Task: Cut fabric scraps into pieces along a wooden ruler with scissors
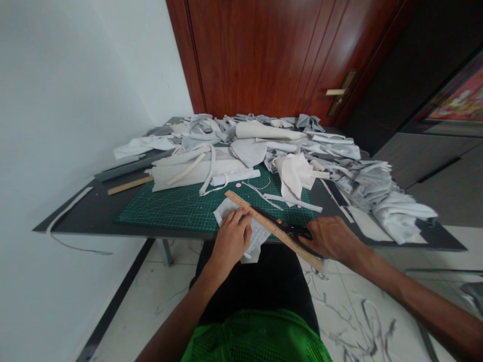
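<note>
My left hand (232,236) bears down on a small piece of grey-white cloth (260,235) at the mat's front edge, fingers bent together and their tips against a wooden ruler (277,232). The ruler slants across the cloth, its near end sticking out past the table edge. Black scissors (279,221) lie along the ruler's far side, and my right hand (330,236) is wrapped round their handles. Part of the cloth hangs over the table edge above my lap. Under both sits a green cutting mat (173,211).
Heaps of pale cloth (271,131) cover the table's back, with more piled right (392,201). Narrow strips (292,202) and a rolled white piece (236,177) lie on the mat. Another wooden ruler (130,185) rests left. Scraps litter the floor. A door (260,55) stands behind.
</note>
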A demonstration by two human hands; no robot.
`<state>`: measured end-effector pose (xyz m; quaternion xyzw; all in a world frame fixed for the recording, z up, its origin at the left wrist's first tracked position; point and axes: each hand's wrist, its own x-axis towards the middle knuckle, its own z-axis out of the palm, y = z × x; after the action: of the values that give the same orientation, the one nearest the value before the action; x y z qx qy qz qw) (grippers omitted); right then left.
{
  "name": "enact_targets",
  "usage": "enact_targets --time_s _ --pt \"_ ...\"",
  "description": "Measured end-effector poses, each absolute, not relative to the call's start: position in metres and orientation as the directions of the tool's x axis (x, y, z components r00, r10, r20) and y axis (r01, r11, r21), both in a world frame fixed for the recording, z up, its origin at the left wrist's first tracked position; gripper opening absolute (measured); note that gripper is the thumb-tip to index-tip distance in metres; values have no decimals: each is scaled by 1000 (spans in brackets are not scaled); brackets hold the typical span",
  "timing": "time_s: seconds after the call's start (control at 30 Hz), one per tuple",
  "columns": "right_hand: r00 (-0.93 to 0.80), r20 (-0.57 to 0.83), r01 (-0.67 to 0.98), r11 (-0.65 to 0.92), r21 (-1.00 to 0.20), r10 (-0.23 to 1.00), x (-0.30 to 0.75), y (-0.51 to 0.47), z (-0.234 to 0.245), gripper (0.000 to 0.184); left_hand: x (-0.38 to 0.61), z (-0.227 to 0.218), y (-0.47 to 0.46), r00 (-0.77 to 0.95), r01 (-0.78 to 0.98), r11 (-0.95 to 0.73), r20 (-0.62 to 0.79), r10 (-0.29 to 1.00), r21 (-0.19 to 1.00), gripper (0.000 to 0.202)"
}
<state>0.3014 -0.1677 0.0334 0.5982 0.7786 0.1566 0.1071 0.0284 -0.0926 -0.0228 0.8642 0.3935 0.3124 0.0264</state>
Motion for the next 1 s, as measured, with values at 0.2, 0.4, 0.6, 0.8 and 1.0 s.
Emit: enact_targets --time_s 0.2,0.4,0.6,0.8,1.0 --pt "-255 10 900 233 368 967 296 -162 32 39 29 -23 -93 495 668 -689 525 693 280 30" --pt "-314 31 872 276 405 949 301 -159 31 42 29 -21 -92 502 672 -684 504 703 284 31" --pt "-312 66 867 256 428 948 300 -160 29 44 26 -16 -90 545 659 -712 497 675 244 31" --pt "-312 54 869 262 421 949 296 -154 29 44 24 -19 -88 547 664 -701 469 693 260 32" --pt "-360 81 844 287 453 930 301 -150 24 46 25 -17 -89 551 660 -702 462 695 269 31"
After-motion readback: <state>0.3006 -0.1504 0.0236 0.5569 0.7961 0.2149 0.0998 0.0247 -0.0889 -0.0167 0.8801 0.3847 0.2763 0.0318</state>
